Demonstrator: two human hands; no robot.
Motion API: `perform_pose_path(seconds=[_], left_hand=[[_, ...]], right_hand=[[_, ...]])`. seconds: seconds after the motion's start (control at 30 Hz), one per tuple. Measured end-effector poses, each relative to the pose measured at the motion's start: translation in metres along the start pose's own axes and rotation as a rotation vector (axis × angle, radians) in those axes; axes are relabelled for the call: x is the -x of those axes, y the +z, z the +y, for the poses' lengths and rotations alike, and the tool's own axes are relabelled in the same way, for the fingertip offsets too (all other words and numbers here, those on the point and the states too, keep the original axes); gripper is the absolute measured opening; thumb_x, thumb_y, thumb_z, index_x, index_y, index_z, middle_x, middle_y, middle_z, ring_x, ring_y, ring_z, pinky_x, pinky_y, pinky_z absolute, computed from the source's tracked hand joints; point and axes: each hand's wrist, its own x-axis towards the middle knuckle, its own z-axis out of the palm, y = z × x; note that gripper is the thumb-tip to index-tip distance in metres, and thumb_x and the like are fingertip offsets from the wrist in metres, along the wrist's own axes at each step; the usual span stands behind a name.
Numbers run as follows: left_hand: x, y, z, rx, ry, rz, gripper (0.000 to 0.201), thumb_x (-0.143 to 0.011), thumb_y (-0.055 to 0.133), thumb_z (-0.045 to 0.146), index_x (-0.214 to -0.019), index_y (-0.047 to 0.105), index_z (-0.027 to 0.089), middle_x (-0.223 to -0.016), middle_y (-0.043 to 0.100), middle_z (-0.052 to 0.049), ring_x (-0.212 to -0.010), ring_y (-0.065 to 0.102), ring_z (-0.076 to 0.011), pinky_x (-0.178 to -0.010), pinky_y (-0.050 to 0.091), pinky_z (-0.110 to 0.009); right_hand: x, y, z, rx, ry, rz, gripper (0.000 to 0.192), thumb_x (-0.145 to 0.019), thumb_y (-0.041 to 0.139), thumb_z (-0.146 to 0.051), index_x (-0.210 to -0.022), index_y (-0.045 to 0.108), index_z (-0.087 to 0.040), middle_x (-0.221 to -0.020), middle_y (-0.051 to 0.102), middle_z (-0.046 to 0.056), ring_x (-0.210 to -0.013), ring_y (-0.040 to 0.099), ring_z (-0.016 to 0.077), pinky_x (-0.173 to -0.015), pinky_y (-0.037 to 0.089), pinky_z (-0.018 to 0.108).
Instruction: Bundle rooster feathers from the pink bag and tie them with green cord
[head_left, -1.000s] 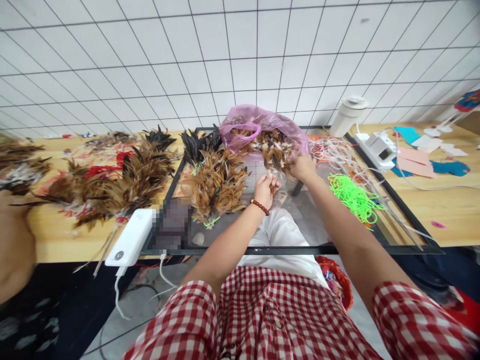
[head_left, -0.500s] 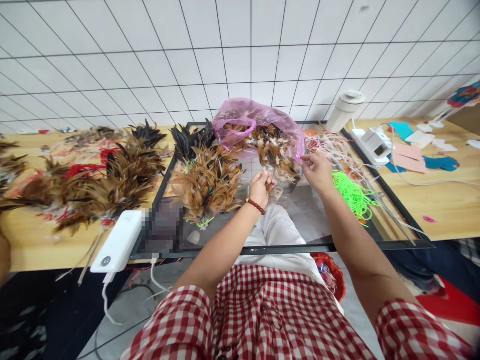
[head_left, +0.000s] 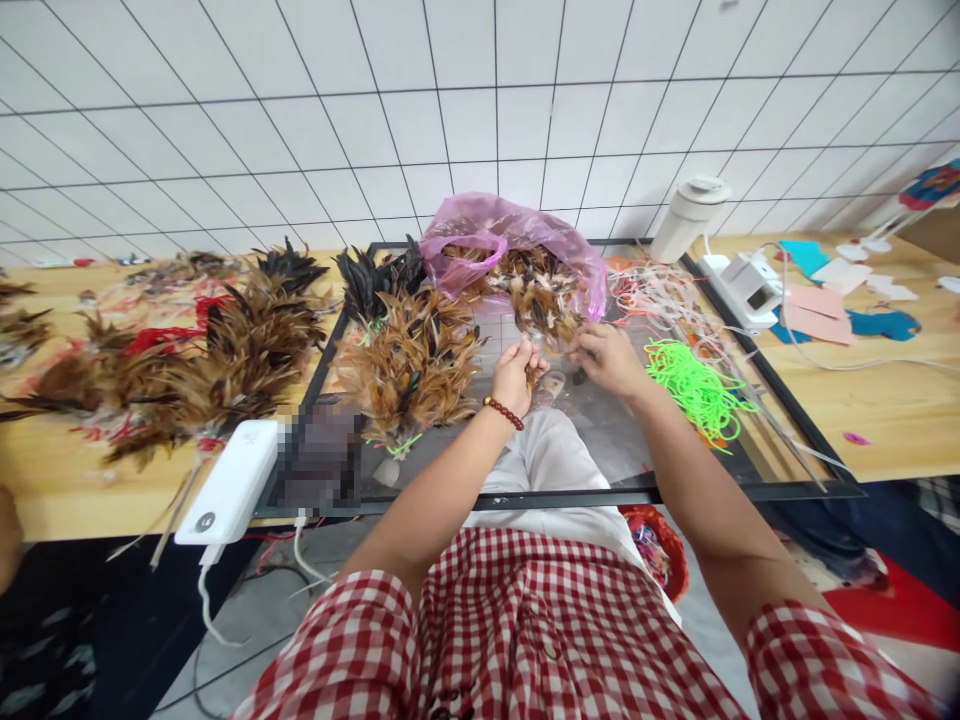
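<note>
Hands meet over the glass table top (head_left: 600, 440), close together, almost touching. The left hand (head_left: 516, 372) is curled shut on a small bunch of brown feathers (head_left: 532, 374). The bunch is tiny and mostly hidden in the fist, so I cannot tell which way its long side points. The right hand (head_left: 609, 358) is just beside it, on the right, with its fingers pinched together near the bunch. I cannot tell if it holds a feather of its own.

Just past both hands, a little farther from the body, lies the pink plastic bag (head_left: 517, 232). It is open toward the hands, and loose brown feathers (head_left: 541, 292) spill out of it. The right hand is nearer to that pile.

To the left of the left hand sits a big heap of tied feather bundles (head_left: 409, 365). More feather bundles (head_left: 225, 360) lie farther left on the wooden table (head_left: 60, 480). To the right of the right hand is a tangle of bright green cord (head_left: 694, 385), with pale strips (head_left: 660, 292) behind it.

Below the hands the glass is bare, so there is room to pull back toward the body. The black frame (head_left: 570, 497) marks the near edge. A white power bank (head_left: 229, 483) sits at the left corner, well apart from the hands.
</note>
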Motion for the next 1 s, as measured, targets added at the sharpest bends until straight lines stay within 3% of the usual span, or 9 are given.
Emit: perform_pose_path(seconds=[0.1, 0.23, 0.33, 0.43, 0.57, 0.73, 0.9, 1.0], left_hand=[[0.0, 0.001, 0.0, -0.016, -0.013, 0.001, 0.031, -0.092, 0.072, 0.031, -0.07, 0.056, 0.016, -0.052, 0.047, 0.007, -0.052, 0.054, -0.0071, -0.066, 0.048, -0.022], [-0.001, 0.002, 0.0, -0.012, -0.004, 0.014, 0.03, -0.092, 0.072, 0.029, -0.07, 0.056, 0.016, -0.051, 0.047, 0.007, -0.052, 0.053, -0.0074, -0.066, 0.048, -0.023], [-0.002, 0.001, -0.001, -0.01, 0.001, 0.014, 0.03, -0.092, 0.072, 0.029, -0.07, 0.056, 0.016, -0.051, 0.047, 0.007, -0.051, 0.053, -0.007, -0.067, 0.048, -0.023], [-0.002, 0.0, -0.001, 0.001, -0.009, 0.004, 0.032, -0.09, 0.074, 0.031, -0.069, 0.056, 0.016, -0.05, 0.046, 0.008, -0.05, 0.054, -0.0073, -0.066, 0.048, -0.024], [-0.002, 0.001, -0.001, -0.013, 0.002, 0.017, 0.03, -0.09, 0.073, 0.029, -0.069, 0.057, 0.016, -0.051, 0.049, 0.007, -0.05, 0.055, -0.0077, -0.065, 0.048, -0.024], [-0.002, 0.003, -0.003, 0.003, 0.024, 0.018, 0.026, -0.09, 0.073, 0.027, -0.071, 0.061, 0.015, -0.055, 0.055, 0.005, -0.057, 0.059, -0.0093, -0.069, 0.048, -0.025], [-0.001, 0.004, -0.004, 0.056, 0.07, 0.099, 0.02, -0.079, 0.083, 0.023, -0.071, 0.067, 0.015, -0.066, 0.067, 0.003, -0.064, 0.059, -0.0071, -0.076, 0.046, -0.024], [0.0, 0.005, -0.003, 0.083, 0.057, 0.114, 0.017, -0.077, 0.085, 0.02, -0.071, 0.069, 0.014, -0.069, 0.07, 0.003, -0.068, 0.061, -0.0071, -0.079, 0.047, -0.023]], right_hand=[[-0.01, -0.007, 0.006, -0.085, 0.037, 0.067, 0.027, -0.085, 0.061, -0.022, -0.105, 0.079, -0.021, -0.114, 0.076, 0.011, -0.105, 0.068, 0.0276, -0.094, 0.049, 0.042], [-0.048, -0.006, 0.014, -0.052, 0.348, 0.184, 0.026, -0.084, 0.063, -0.026, -0.102, 0.081, -0.021, -0.099, 0.08, 0.008, -0.093, 0.071, 0.026, -0.088, 0.052, 0.039], [-0.074, 0.002, 0.013, -0.035, 0.481, 0.086, 0.023, -0.084, 0.068, -0.031, -0.097, 0.082, -0.02, -0.093, 0.08, 0.008, -0.089, 0.071, 0.0254, -0.084, 0.053, 0.036], [-0.078, 0.005, 0.01, 0.012, 0.446, 0.065, 0.016, -0.079, 0.071, -0.028, -0.088, 0.082, -0.019, -0.094, 0.08, 0.01, -0.091, 0.071, 0.0266, -0.085, 0.053, 0.037], [-0.055, -0.003, 0.0, -0.027, 0.329, 0.283, 0.023, -0.085, 0.061, -0.027, -0.093, 0.082, -0.021, -0.103, 0.08, 0.011, -0.095, 0.071, 0.0263, -0.089, 0.052, 0.038], [-0.02, 0.001, -0.036, -0.29, 0.259, 0.402, 0.028, -0.087, 0.058, -0.039, -0.085, 0.077, -0.019, -0.077, 0.074, 0.006, -0.07, 0.063, 0.0196, -0.07, 0.046, 0.032], [-0.01, 0.015, -0.063, -0.694, 0.263, 0.168, 0.035, -0.082, 0.059, -0.053, -0.069, 0.06, -0.021, -0.056, 0.053, -0.002, -0.054, 0.044, 0.0123, -0.056, 0.036, 0.027], [-0.011, 0.019, -0.063, -0.674, 0.265, 0.1, 0.035, -0.079, 0.059, -0.054, -0.065, 0.054, -0.022, -0.056, 0.049, -0.003, -0.054, 0.041, 0.012, -0.056, 0.035, 0.027]])
